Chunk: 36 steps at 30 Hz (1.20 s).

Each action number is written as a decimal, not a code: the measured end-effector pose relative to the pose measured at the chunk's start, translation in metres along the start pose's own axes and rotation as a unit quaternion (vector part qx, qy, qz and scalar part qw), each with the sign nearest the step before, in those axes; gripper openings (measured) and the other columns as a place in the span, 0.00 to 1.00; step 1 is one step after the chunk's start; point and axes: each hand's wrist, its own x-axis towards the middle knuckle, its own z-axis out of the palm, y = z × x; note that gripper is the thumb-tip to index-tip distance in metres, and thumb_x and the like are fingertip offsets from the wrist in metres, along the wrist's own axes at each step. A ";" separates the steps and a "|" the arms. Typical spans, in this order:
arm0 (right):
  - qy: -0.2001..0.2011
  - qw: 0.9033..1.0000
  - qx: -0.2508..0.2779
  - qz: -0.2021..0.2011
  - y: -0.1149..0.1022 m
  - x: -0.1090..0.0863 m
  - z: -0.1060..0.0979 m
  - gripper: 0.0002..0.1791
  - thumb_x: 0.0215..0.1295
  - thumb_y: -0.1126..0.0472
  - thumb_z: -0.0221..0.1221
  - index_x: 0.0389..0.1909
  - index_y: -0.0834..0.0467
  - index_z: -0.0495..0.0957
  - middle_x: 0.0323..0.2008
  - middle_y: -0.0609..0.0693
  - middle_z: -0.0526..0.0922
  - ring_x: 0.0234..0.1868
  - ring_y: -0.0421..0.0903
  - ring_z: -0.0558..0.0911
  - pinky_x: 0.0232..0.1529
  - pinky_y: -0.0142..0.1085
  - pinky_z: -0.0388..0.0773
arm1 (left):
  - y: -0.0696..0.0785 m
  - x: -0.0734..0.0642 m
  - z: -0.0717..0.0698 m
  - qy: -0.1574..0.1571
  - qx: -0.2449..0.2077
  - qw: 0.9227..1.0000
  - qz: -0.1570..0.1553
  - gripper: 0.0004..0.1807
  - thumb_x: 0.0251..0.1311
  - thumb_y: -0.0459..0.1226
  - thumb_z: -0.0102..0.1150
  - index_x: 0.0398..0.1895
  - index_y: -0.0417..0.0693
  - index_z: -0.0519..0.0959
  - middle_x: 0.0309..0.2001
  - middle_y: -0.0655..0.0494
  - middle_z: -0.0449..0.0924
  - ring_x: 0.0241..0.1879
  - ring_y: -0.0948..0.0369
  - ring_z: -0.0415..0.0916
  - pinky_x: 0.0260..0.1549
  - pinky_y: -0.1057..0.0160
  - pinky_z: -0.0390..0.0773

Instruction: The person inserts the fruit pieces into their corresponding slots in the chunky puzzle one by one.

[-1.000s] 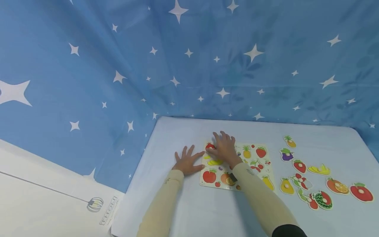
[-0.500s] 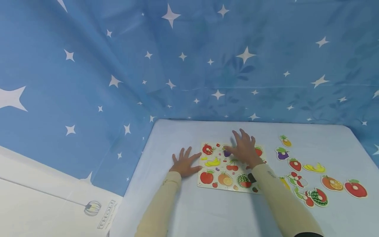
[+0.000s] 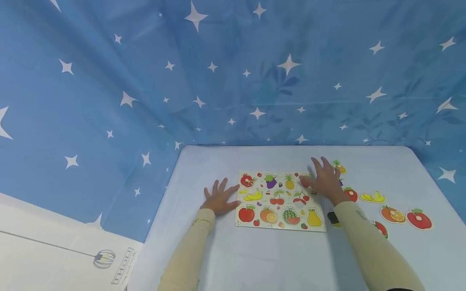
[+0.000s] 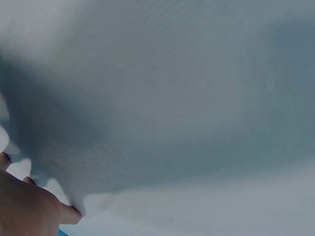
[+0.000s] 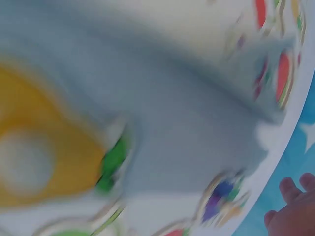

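Observation:
A fruit puzzle board [image 3: 322,202] lies flat, with fruit pictures in rows. My left hand [image 3: 219,200] spreads its fingers at the board's left edge, thumb and forefinger touching that edge; part of this hand [image 4: 34,206] shows in the left wrist view. My right hand [image 3: 325,180] is over the board's right edge with fingers apart, holding nothing visible. It lies between the strawberry picture [image 3: 304,182] and a pineapple piece [image 3: 338,166]. A grape piece [image 3: 340,182] is mostly hidden behind it. Blurred in the right wrist view is a yellow pear piece [image 5: 74,162] with a white knob.
Loose fruit pieces lie right of the board: a strawberry [image 3: 351,194], bananas [image 3: 372,197], an orange [image 3: 392,214], an apple [image 3: 419,219] and a watermelon [image 3: 380,229] partly behind the right sleeve. A white cloth covers the table [image 3: 247,262]. A blue starred curtain [image 3: 233,89] hangs behind.
My right hand has moved right across the board from its upper left to its right edge, uncovering most of the fruit pictures. My left hand stays at the left edge. The head view has shifted.

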 end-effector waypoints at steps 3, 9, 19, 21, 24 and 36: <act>-0.005 1.000 0.001 0.019 0.011 -0.008 -0.011 0.51 0.70 0.42 0.69 0.78 0.70 0.58 0.75 0.81 0.54 0.75 0.80 0.56 0.66 0.81 0.46 | 0.003 -0.003 -0.005 -0.005 -0.008 1.000 0.000 0.41 0.69 0.66 0.58 0.84 0.75 0.62 0.88 0.48 0.41 0.84 0.38 0.33 0.70 0.19 0.37; -0.001 0.999 0.009 0.044 0.030 -0.018 -0.026 0.46 0.73 0.49 0.68 0.78 0.72 0.58 0.73 0.82 0.56 0.72 0.81 0.58 0.64 0.79 0.49 | 0.006 -0.007 -0.011 -0.008 -0.011 1.000 -0.003 0.41 0.70 0.65 0.59 0.84 0.74 0.62 0.88 0.48 0.41 0.84 0.38 0.33 0.71 0.20 0.36; -0.026 0.997 -0.016 0.075 0.044 -0.024 -0.023 0.35 0.70 0.65 0.60 0.75 0.72 0.63 0.64 0.82 0.68 0.61 0.84 0.67 0.55 0.79 0.60 | 0.001 -0.003 -0.005 -0.008 -0.017 1.000 0.000 0.42 0.70 0.67 0.58 0.85 0.75 0.62 0.88 0.49 0.40 0.85 0.39 0.31 0.71 0.20 0.34; -0.024 0.997 -0.018 0.070 0.045 -0.025 -0.022 0.32 0.70 0.68 0.59 0.73 0.73 0.65 0.60 0.80 0.73 0.58 0.83 0.70 0.53 0.79 0.63 | 0.003 -0.002 -0.003 -0.006 -0.016 1.000 -0.001 0.42 0.69 0.66 0.58 0.84 0.75 0.62 0.88 0.49 0.40 0.85 0.39 0.32 0.71 0.20 0.35; -0.016 0.997 -0.023 0.075 0.047 -0.025 -0.019 0.28 0.68 0.73 0.58 0.69 0.74 0.68 0.57 0.79 0.75 0.57 0.82 0.73 0.52 0.79 0.64 | 0.006 -0.003 -0.003 -0.010 -0.015 1.000 -0.005 0.42 0.70 0.66 0.59 0.84 0.75 0.62 0.88 0.50 0.40 0.85 0.40 0.31 0.72 0.21 0.35; -0.018 0.993 -0.004 0.118 0.050 -0.023 -0.015 0.28 0.68 0.75 0.58 0.67 0.79 0.67 0.54 0.79 0.74 0.58 0.78 0.73 0.62 0.77 0.61 | 0.010 -0.007 -0.010 -0.013 -0.014 1.000 -0.014 0.41 0.70 0.65 0.59 0.85 0.75 0.62 0.88 0.50 0.40 0.85 0.40 0.30 0.73 0.22 0.34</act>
